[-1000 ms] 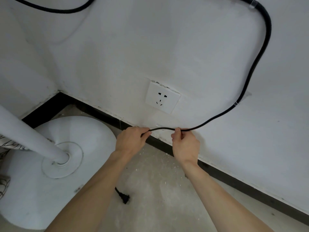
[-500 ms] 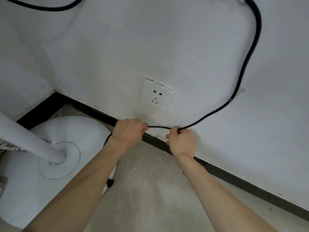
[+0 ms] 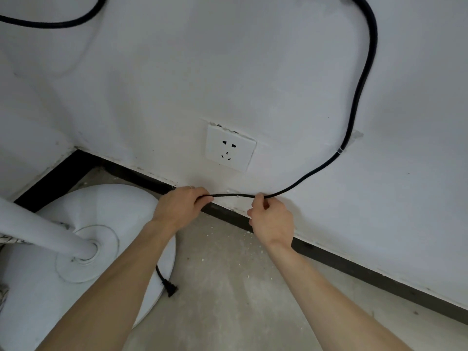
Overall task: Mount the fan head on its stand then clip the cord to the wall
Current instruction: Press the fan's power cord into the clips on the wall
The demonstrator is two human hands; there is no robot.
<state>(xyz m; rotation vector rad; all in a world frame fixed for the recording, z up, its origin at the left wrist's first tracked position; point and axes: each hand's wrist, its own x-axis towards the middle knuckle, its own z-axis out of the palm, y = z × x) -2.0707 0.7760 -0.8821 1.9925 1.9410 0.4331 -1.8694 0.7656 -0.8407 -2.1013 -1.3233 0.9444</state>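
A black cord [image 3: 359,79] runs down the white wall from the top right, passing a clear clip [image 3: 342,149]. My left hand [image 3: 179,207] and my right hand [image 3: 272,221] each pinch the cord low against the wall, just above the black skirting, holding a short stretch taut between them below the socket. The cord's plug [image 3: 170,287] hangs loose under my left forearm, resting at the rim of the fan stand's round white base [image 3: 121,206]. The white pole [image 3: 38,229] rises from that base at the left. The fan head is out of view.
A white wall socket [image 3: 230,148] sits just above my hands. Black skirting [image 3: 354,264] lines the foot of the wall. The concrete floor [image 3: 228,287] carries scattered white crumbs. Another stretch of black cord [image 3: 50,22] crosses the top left. Striped fabric [image 3: 7,240] shows at the left edge.
Both hands have kept their pinch on the cord and shifted slightly lower and left along the wall. The hanging plug has swung and now lies at the base's rim.
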